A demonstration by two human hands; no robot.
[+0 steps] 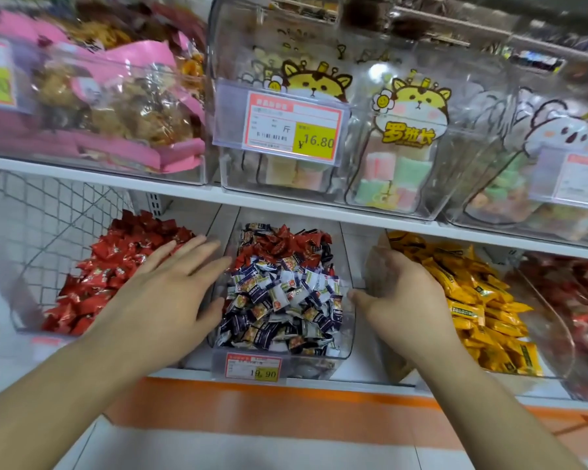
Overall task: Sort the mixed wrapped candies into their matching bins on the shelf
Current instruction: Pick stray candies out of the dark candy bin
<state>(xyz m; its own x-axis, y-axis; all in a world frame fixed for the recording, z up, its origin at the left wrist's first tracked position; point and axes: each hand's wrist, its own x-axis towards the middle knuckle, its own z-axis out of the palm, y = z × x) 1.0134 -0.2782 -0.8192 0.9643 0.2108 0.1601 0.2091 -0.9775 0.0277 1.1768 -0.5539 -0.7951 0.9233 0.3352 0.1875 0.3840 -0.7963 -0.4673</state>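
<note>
On the lower shelf a clear middle bin [347,320] holds blue-and-white wrapped candies [286,300] with red wrapped candies [282,244] heaped at its back. Left of it is a bin of red candies [106,269]; right of it is a bin of yellow candies [472,300]. My left hand [170,283] lies flat with straight fingers against the middle bin's left wall, over the red bin. My right hand [394,293] is at the middle bin's right wall, thumb toward the bin and fingers loosely curved in the gap beside the yellow bin. Neither hand holds a candy.
A price tag [253,366] reading 19.90 hangs on the middle bin's front. Another bin of red candies [577,317] sits far right. The upper shelf [184,191] carries clear bins of pink-bagged snacks [123,106] and cartoon-printed marshmallow bags [408,130]. A wire mesh panel [38,225] stands at left.
</note>
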